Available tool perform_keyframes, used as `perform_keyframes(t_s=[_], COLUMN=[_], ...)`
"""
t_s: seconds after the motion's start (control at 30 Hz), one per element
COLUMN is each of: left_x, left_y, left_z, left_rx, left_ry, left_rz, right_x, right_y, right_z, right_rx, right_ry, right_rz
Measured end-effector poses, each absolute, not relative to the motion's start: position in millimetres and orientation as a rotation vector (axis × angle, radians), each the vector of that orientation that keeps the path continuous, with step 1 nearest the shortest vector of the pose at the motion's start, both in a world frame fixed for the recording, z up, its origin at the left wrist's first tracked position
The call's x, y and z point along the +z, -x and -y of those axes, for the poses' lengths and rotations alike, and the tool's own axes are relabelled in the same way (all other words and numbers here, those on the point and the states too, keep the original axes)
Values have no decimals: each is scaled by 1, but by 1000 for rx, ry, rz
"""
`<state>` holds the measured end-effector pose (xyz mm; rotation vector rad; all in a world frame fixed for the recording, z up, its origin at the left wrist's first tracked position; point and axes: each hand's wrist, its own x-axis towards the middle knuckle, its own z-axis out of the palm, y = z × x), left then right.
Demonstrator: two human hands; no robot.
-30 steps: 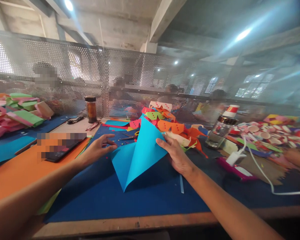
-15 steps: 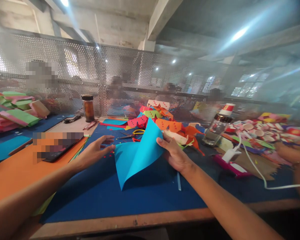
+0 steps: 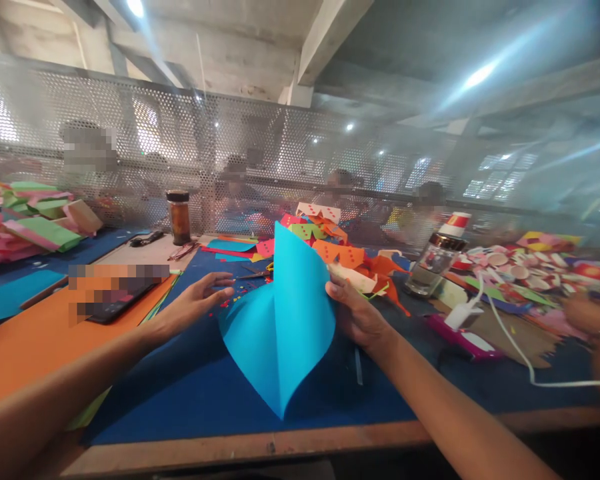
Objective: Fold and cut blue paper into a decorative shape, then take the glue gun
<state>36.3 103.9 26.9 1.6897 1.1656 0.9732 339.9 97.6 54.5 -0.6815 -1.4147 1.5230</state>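
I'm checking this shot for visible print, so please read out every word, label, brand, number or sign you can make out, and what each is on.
No text can be read.
Phone: partly pixelated, screen unreadable.
Red-and-white cup above the clear bottle: any marking is too small and blurred.
Dark-lidded jar: no legible label.
Blue sheet in the right hand: no print shows.
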Motion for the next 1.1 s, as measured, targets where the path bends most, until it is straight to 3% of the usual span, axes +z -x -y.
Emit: perform_keyframes(t_s=[0.4, 0.63, 1.1], left_x=[25, 33, 36], left_y=[-40, -34, -4], left_z=[-91, -95, -127], left_rx=[806, 979, 999], left_ry=[-1651, -1639, -1745], left_rz=[-1026, -973, -1319], right_x=[55, 57, 24], right_y=[-341, -339, -332], right_z=[-97, -98, -126], right_rx=[1562, 1523, 1250], right_ry=[680, 720, 1076], right_rz=[1376, 1357, 1445])
